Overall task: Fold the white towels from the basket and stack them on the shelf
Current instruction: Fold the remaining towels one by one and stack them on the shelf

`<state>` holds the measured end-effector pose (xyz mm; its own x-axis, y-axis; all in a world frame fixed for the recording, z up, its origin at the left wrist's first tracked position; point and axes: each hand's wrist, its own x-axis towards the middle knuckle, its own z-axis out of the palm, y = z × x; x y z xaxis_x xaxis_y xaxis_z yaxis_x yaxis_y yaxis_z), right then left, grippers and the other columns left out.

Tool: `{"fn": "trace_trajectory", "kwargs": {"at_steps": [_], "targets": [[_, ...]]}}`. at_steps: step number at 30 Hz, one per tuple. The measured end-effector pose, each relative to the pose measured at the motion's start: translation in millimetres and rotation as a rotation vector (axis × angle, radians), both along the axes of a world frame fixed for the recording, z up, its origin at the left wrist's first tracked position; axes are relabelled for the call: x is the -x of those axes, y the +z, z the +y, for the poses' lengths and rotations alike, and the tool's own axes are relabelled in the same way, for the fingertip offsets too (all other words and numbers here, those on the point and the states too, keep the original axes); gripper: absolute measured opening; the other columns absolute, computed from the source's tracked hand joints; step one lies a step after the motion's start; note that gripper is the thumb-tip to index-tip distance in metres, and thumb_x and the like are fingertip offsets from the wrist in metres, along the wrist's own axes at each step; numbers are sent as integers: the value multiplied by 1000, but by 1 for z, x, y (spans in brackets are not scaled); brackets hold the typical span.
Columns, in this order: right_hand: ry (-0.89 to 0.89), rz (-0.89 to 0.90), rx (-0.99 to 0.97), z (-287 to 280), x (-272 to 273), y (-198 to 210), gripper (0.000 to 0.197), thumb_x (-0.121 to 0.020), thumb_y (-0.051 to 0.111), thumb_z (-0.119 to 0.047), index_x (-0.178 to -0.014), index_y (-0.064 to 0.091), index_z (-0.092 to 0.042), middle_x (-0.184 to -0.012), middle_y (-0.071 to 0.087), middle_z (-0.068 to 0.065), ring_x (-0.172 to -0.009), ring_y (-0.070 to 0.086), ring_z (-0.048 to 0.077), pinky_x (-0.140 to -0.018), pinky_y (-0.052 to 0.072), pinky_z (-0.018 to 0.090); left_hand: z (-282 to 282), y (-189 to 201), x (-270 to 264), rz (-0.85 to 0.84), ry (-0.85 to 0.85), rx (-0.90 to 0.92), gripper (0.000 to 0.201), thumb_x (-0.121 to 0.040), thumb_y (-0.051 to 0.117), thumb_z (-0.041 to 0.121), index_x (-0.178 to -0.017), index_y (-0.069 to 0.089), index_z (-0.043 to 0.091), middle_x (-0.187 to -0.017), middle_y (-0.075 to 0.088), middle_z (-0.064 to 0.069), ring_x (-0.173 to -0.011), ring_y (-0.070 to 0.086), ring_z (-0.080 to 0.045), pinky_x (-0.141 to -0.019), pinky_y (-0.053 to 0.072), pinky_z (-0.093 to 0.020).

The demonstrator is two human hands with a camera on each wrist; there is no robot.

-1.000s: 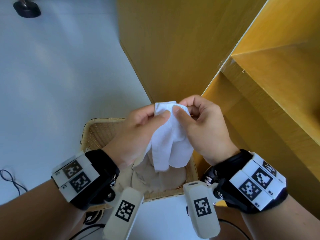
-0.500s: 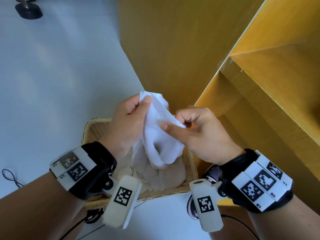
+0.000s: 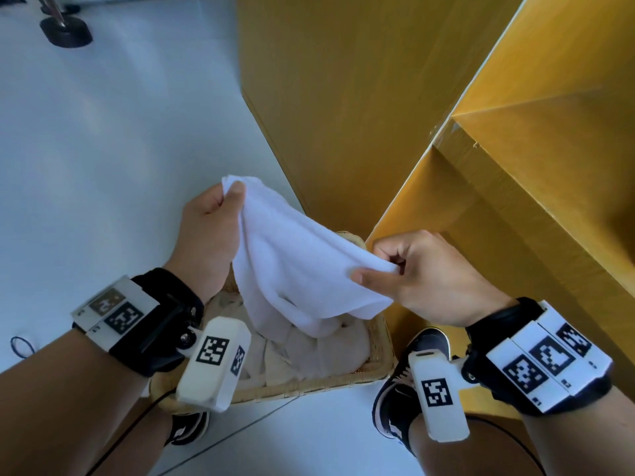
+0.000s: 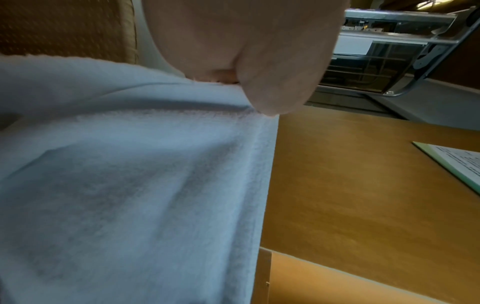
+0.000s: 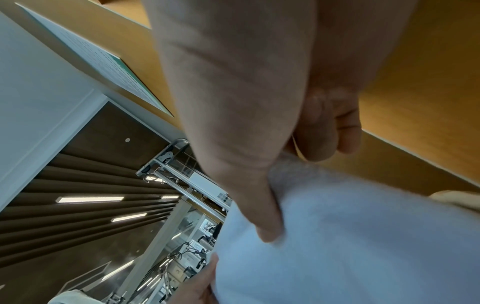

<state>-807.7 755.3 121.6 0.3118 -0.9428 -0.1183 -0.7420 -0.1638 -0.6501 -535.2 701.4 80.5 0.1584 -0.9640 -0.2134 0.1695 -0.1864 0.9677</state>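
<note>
A white towel [image 3: 292,262] hangs stretched between both hands above the woven basket [image 3: 378,341]. My left hand [image 3: 220,214] pinches its upper left corner between thumb and fingers. My right hand [image 3: 395,273] pinches the opposite edge near the shelf unit. In the left wrist view the towel [image 4: 130,185] fills most of the picture under the thumb [image 4: 259,61]. In the right wrist view the thumb [image 5: 246,164] presses the towel [image 5: 350,236] against curled fingers. More pale towels [image 3: 309,355] lie crumpled in the basket.
The yellow wooden shelf unit [image 3: 515,166] rises on the right, its side panel [image 3: 326,80] running back behind the basket. A black stand foot [image 3: 65,32] sits on the pale floor at the far left. My shoes [image 3: 409,376] and cables [image 3: 20,345] are near the basket.
The hands have drawn apart, the left up and leftward, the right down toward the shelf. The bunched towel has spread out between them.
</note>
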Motion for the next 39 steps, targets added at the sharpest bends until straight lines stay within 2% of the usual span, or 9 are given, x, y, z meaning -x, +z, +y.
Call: {"fn": "trace_trajectory", "kwargs": {"at_steps": [6,12,14,21,24,28,31,35,39], "targets": [[-74,123,4,-1,25,-5,50,-92,79,-42,-56,47,-28,-48,35,-9,-47,34,11,-45,27,23,-5,-5,-16,5,141,-68,26,-112,51,23,-115,72,7,-121,71,-16,-115,69,-32,-110,51,-53],[-185,207,97,3,52,-11,54,-85,81,-54,-59,49,-19,-55,48,1,-49,42,12,-45,33,22,-8,-15,-34,-31,169,-90,26,-111,52,30,-110,68,10,-103,59,-13,-96,56,-27,-89,47,-45],[-201,186,141,4,55,-13,54,-85,78,-58,-63,52,-16,-58,51,2,-53,45,12,-47,33,21,-6,-19,-37,-42,168,-94,30,-111,52,30,-112,71,7,-105,63,-15,-97,60,-28,-92,49,-47],[-215,170,236,2,58,-21,31,-88,80,-42,-70,60,-27,-89,52,-8,-82,55,9,-71,37,13,-2,-20,-38,-53,178,-97,35,-111,51,29,-117,71,0,-122,73,-22,-113,71,-36,-107,51,-61],[-273,232,236,1,60,-23,26,-87,82,-42,-75,69,-23,-99,55,-5,-89,57,9,-77,44,26,-3,-17,-38,-36,201,-102,35,-111,51,29,-116,71,1,-126,70,-25,-109,72,-34,-107,51,-60],[-312,308,227,1,57,-25,42,-87,80,-51,-62,61,-23,-65,62,-6,-69,60,7,-51,41,19,-4,-16,-35,-81,205,-87,30,-111,51,30,-105,75,13,-115,76,-16,-106,73,-32,-102,55,-54],[-332,273,204,0,57,-27,39,-85,84,-44,-64,60,-22,-59,61,-5,-71,59,2,-56,44,14,-6,-19,-34,-129,205,-58,31,-110,51,30,-98,74,14,-96,72,-7,-89,68,-21,-88,59,-44],[-342,239,154,1,57,-28,24,-82,88,-36,-74,66,-30,-66,66,-8,-74,62,1,-59,46,11,-5,-22,-32,-156,205,44,39,-108,54,28,-85,58,-3,-78,49,-6,-75,46,-17,-74,39,-33],[-306,296,77,4,51,-25,13,-89,82,-38,-79,74,-38,-70,67,-20,-79,61,-11,-59,44,8,-3,-14,-24,-205,174,118,43,-108,57,28,-66,50,18,-66,40,7,-65,36,-11,-64,33,-28]]}}
